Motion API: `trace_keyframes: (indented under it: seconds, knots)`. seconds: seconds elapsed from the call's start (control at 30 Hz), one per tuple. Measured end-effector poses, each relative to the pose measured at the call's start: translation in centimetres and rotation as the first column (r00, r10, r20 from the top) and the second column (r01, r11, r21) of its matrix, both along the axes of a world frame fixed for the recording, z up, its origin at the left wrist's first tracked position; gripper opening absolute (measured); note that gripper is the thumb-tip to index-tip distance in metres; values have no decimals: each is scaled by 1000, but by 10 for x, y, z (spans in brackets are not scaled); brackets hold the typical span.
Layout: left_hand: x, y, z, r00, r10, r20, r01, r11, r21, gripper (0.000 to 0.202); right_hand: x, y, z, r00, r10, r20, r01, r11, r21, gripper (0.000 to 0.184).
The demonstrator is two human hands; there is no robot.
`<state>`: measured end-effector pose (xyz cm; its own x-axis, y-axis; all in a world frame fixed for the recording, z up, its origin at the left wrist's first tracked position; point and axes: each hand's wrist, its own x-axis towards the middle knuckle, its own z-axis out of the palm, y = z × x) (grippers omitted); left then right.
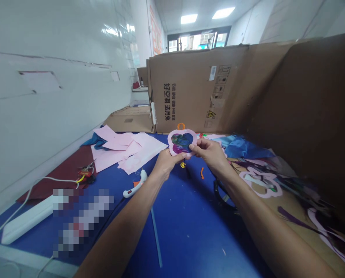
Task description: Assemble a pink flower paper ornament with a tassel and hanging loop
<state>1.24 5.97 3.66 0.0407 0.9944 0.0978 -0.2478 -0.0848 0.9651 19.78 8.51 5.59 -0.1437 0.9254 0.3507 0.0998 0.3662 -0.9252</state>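
Note:
Both my hands hold up a flower-shaped craft piece (186, 139) with a pink scalloped border and a dark blue, green and purple middle. My left hand (169, 159) pinches its lower left edge, thumb on the front. My right hand (208, 151) grips its right edge, with the thumb lying over the dark middle. Just above the piece shows an orange ring (180, 126). Below hangs or lies a small yellow round item (183, 165); I cannot tell whether it is attached. The fingers behind the piece are hidden.
A white glue gun (136, 187) lies left of my forearm. Pink sheets (117, 148), scissors (87, 172) and a blurred power strip (84, 222) are farther left. Pink cut-out frames (260, 183) and blue cloth (242, 146) lie right. Tall cardboard (195, 88) walls the back and right.

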Motion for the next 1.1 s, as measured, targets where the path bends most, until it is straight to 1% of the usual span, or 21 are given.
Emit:
trace_keyframes:
  seconds: [0.1, 0.27, 0.43, 0.63, 0.73, 0.93, 1.03, 1.1]
  knots:
    - [-1, 0, 2, 999, 40, -12, -40, 998, 46, 42, -1, -2, 2, 1000, 2, -4, -2, 1000, -1, 44]
    - [-2, -4, 8, 999, -30, 18, 30, 1000, 3, 46, -2, -5, 4, 1000, 29, -8, -29, 1000, -3, 47]
    - [-2, -7, 12, 1000, 2, 28, -2, 1000, -12, 44, -2, -6, 5, 1000, 14, 0, -14, 1000, -20, 47]
    - [-5, -5, 12, 998, 41, 39, -40, 999, -23, 41, -2, -3, 5, 1000, 3, 18, -3, 1000, -2, 53]
    - [-7, -3, 12, 999, 31, 32, -30, 999, -13, 41, -1, -3, 6, 999, 34, 25, -34, 999, -10, 53]
    - [-4, -7, 12, 999, -50, 18, 50, 998, -34, 43, -4, -4, 10, 990, 43, -132, -50, 998, -48, 47]
    - [-3, -8, 11, 996, -93, 20, 94, 993, -78, 48, -7, 0, 7, 984, 57, -168, -75, 992, -105, 48]
    - [-3, -4, 11, 997, -75, 32, 77, 992, -99, 50, -9, 5, 3, 983, 50, -176, -78, 985, -154, 51]
